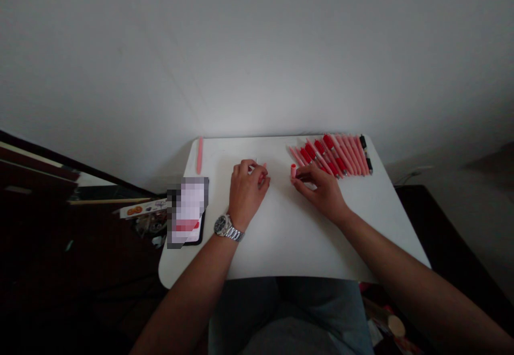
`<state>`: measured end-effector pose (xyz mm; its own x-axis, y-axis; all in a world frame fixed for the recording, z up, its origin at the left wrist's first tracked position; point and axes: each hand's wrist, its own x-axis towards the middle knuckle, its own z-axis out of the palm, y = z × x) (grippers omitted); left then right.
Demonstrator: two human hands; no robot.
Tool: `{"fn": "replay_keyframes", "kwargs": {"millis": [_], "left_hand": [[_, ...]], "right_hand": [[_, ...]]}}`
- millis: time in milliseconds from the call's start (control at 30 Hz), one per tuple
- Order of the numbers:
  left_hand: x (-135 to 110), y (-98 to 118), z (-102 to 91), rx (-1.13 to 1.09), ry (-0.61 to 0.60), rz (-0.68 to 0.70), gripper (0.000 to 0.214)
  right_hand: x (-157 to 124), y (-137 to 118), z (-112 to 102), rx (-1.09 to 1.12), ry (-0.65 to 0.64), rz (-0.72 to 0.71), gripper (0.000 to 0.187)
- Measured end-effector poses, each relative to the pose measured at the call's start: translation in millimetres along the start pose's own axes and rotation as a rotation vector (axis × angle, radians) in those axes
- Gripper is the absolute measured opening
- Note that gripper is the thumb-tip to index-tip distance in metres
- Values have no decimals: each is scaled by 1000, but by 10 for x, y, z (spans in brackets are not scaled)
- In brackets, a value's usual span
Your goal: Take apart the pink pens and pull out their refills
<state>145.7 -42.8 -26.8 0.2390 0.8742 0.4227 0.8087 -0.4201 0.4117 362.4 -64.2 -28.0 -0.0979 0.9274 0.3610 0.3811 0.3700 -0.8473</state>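
Note:
My left hand [248, 186], with a metal-band watch at the wrist, is closed in a pinch over the middle of the table. Between its fingers a small pink pen piece [264, 165] shows, with a thin whitish bit beside it; most of it is hidden. My right hand [319, 189] pinches a short pink pen cap [293, 172], held upright with its reddish open end facing up. Just beyond the right hand lies a row of pens [349, 157], pink and red, with a black pen [366, 154] at its right end.
A single pink pen [199, 156] lies at the white table's [277, 237] far left corner. A phone [188, 210] with a lit, pixelated screen rests on the left edge. The wall [257, 66] rises directly behind the table.

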Motion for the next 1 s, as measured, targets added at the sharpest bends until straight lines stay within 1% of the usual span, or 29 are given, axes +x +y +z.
{"fn": "replay_keyframes", "kwargs": {"millis": [300,467,633,767,1000], "left_hand": [[-1,-23,-3,2,7,0,12],[-1,-19,-11,15,20,-29,14],[-1,12,-38,42,4,-57,13],[2,28,-58,63,-9,-48,11],[3,8,-36,53,-4,-31,12]], "right_hand": [[-4,0,-12,-6,-10,1,26],[5,-17,-15,-16,-4,-14,24],[3,9,-8,-3,-5,-21,26],[2,22,-7,4,3,-21,25],[4,22,-10,0,4,-28,22]]}}
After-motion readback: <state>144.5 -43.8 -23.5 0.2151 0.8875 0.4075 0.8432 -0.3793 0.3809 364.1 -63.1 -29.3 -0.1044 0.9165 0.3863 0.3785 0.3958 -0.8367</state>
